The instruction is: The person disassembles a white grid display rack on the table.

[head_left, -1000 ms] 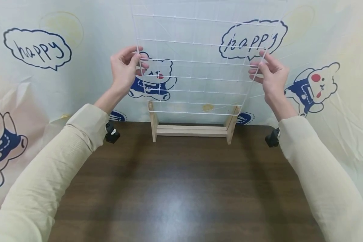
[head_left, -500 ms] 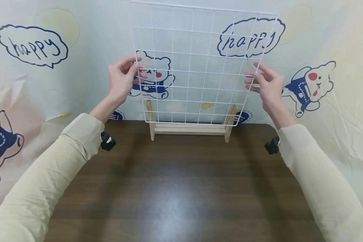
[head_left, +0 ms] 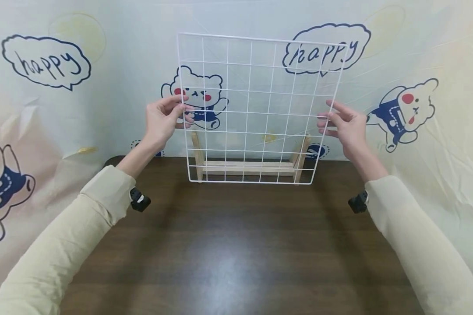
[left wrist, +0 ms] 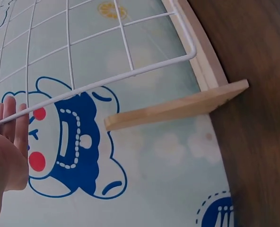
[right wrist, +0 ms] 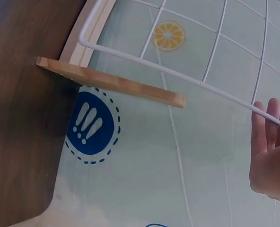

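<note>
A white wire grid panel (head_left: 247, 113) is held up, tilted, between both hands. The left hand (head_left: 161, 122) pinches its left edge wire between thumb and fingers, about midway up. Across from it, the right hand (head_left: 348, 129) grips the right edge wire the same way. Behind the panel's lower part stands a small wooden stand (head_left: 252, 168) with two uprights joined by rails. Its left upright (left wrist: 178, 109) shows in the left wrist view, its right upright (right wrist: 116, 82) in the right wrist view, each near a lower panel corner. Whether panel and stand touch, I cannot tell.
A dark wooden table (head_left: 228, 245) stretches before the person. Behind it hangs a pale cloth (head_left: 114, 100) printed with bears and "happy" bubbles. Small black devices sit at the left wrist (head_left: 140, 200) and the right wrist (head_left: 358, 202).
Both hands have lowered the panel, keeping their grip. Its top edge has come fully into view, and its bottom edge now overlaps the stand's base in the head view.
</note>
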`<move>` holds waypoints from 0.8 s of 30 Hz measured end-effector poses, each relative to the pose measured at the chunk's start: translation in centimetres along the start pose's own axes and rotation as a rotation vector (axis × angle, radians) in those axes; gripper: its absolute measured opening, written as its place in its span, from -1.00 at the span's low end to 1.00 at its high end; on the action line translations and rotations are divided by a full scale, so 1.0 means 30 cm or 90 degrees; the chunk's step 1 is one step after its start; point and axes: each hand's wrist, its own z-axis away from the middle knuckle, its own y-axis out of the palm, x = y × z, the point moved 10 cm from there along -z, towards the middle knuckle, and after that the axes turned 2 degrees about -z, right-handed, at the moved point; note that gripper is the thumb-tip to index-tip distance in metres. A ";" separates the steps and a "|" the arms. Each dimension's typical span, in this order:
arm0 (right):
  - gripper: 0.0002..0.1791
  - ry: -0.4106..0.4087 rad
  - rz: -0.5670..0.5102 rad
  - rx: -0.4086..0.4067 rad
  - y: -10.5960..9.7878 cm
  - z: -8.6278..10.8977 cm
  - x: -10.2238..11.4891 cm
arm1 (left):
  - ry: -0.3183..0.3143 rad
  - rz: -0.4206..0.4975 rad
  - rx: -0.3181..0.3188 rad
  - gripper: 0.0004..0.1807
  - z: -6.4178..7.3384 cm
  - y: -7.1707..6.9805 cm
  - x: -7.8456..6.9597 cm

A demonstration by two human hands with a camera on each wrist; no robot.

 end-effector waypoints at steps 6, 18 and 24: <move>-0.61 0.014 0.010 0.005 -0.018 0.016 -0.061 | -0.020 -0.016 0.001 -0.73 0.039 -0.001 0.040; -0.60 0.071 0.037 0.028 -0.048 0.086 -0.161 | -0.041 -0.022 0.028 -0.74 0.134 0.009 0.138; -0.57 0.097 0.021 0.047 -0.043 0.109 -0.217 | -0.063 0.022 0.042 -0.74 0.174 0.006 0.185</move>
